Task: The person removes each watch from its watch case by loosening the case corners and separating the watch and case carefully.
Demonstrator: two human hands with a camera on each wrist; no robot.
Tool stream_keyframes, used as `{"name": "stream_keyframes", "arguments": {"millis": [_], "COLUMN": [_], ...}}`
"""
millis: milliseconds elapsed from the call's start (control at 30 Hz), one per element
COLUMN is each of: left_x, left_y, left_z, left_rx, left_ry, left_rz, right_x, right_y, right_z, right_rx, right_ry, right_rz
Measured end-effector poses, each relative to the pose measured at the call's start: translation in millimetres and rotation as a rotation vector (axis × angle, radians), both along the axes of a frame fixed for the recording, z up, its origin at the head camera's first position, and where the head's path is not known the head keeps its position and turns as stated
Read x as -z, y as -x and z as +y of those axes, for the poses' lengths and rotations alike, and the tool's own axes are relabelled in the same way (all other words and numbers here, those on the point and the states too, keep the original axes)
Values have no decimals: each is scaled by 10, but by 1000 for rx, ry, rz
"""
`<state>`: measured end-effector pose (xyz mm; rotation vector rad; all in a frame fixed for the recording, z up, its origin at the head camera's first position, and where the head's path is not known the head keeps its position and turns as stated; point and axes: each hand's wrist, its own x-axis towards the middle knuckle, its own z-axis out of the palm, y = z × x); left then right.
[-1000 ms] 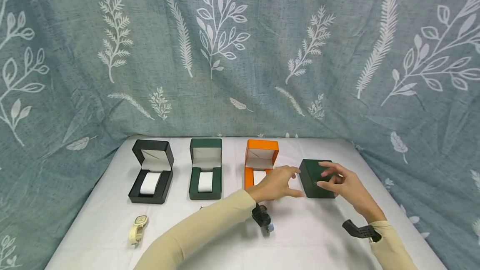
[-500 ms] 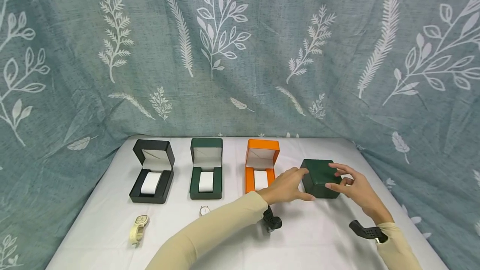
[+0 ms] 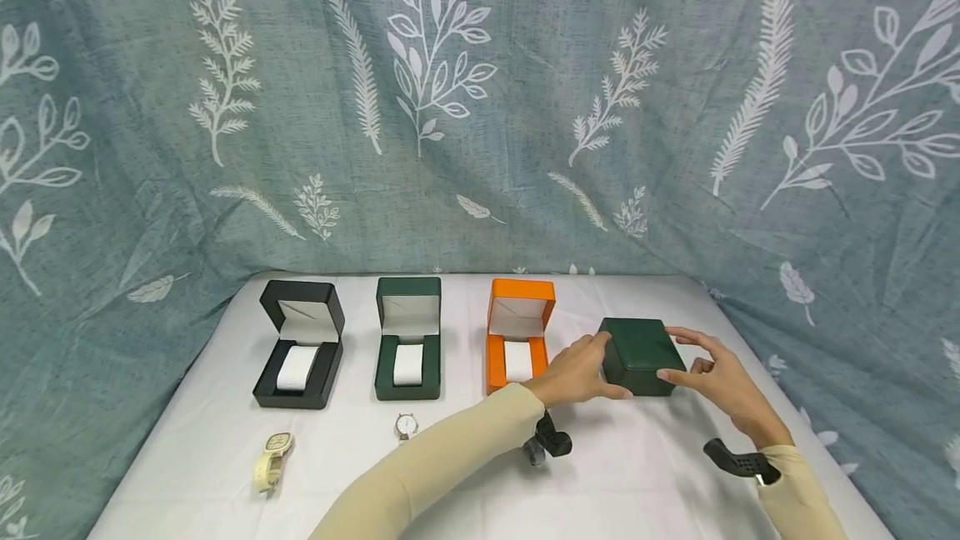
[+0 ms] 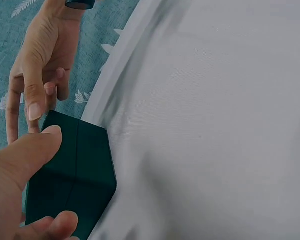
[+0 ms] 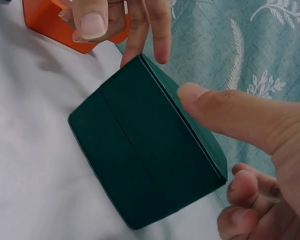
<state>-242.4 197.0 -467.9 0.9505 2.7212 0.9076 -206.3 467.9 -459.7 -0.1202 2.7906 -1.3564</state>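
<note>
Both hands have closed in since a second ago: left hand (image 3: 573, 371) and right hand (image 3: 712, 373), fingers spread wide, bracket the shut green box (image 3: 637, 354) at the table's (image 3: 637, 473) right end, steadying it beside the open orange box (image 3: 519, 338).
</note>
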Motion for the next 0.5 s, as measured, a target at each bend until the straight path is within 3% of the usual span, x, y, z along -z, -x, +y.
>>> {"name": "stream_keyframes", "arguments": {"millis": [500], "left_x": [124], "left_y": [86], "left_z": [138], "left_rx": [-10], "left_ry": [-103], "left_rz": [-99], "right_x": [137], "right_y": [72], "right_z": [132], "right_rx": [-46], "right_ry": [69], "right_rz": [-152]}}
